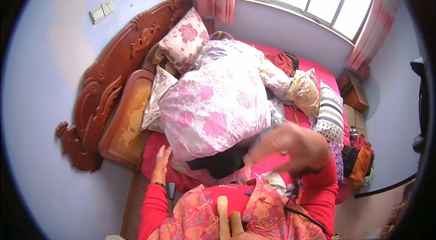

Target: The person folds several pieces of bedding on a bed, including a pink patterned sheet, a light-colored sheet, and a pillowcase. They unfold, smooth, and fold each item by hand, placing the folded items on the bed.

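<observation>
A large white quilt with pink patches [218,97] lies bunched up in the middle of the bed. My left hand [163,160] is by the quilt's near left corner, over the pink bedsheet [153,148], with nothing seen in it. Across the quilt's near right side is my right hand [277,146], blurred by motion, so its fingers and any hold cannot be made out. Black cloth [218,163] shows below the quilt's near edge, between my hands.
A carved wooden headboard [115,46] rises at left, with a floral pillow [187,40] leaning near it. Along the right lie a yellow floral cloth bundle [305,92], a striped pillow [330,110] and piled clothes [357,161]. Two pale wooden rods [223,218] show against my chest.
</observation>
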{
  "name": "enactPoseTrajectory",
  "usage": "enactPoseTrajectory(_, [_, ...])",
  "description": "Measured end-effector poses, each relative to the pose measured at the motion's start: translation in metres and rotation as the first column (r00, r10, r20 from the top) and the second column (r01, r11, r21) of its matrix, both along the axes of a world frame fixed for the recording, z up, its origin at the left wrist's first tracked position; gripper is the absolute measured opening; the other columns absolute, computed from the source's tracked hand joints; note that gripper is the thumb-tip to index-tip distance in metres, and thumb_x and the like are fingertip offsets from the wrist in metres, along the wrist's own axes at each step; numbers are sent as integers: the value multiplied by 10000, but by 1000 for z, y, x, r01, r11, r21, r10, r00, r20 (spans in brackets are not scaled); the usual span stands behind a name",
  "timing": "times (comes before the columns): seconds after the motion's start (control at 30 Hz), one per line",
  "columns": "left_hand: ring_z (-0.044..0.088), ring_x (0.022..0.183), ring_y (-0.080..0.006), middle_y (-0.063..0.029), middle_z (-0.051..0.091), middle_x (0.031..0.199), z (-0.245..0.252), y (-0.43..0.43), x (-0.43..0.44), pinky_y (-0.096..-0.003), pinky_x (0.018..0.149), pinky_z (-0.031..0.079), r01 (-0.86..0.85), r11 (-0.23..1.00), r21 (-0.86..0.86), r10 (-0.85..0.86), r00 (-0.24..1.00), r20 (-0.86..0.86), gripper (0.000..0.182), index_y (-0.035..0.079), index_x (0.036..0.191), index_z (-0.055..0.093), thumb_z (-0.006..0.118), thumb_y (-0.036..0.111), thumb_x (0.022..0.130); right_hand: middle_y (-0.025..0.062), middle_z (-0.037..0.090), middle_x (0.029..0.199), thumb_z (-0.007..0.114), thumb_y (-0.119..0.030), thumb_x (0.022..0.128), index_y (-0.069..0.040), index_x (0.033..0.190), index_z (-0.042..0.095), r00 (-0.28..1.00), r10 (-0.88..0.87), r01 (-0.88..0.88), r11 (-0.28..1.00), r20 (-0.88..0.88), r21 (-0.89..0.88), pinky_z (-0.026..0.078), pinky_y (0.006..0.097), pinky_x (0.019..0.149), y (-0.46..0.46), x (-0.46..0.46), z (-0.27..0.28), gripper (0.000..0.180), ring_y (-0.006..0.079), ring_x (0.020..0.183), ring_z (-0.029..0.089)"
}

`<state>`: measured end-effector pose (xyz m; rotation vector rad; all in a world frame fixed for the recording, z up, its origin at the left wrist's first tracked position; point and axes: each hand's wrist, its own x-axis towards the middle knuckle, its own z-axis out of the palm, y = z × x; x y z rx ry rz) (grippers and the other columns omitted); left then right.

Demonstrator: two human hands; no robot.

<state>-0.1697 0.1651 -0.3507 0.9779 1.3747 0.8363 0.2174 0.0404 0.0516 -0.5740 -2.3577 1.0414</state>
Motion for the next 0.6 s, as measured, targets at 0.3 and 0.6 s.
enactPoseTrajectory(0.3, [496,1135,-268,-113,480,1300,-139,14,31,-419,859,471,-43,960,-278,133,940,313,955,20,1358,338,709,590,687,159,630,903,571,-172,900,-33,953,647,847,424,-439,898,-321,27,509,339,609,-15,-80,32,167,266,737,633])
enactPoseTrajectory(0.6, [567,1031,-288,-125,558,1181,-92,33,51,-432,878,470,93,967,-238,73,792,606,682,-6,1285,430,734,321,770,193,424,1348,741,-276,693,-144,1356,406,621,-660,674,725,423,143,380,429,984,55,-61,-192,754,377,1191,455])
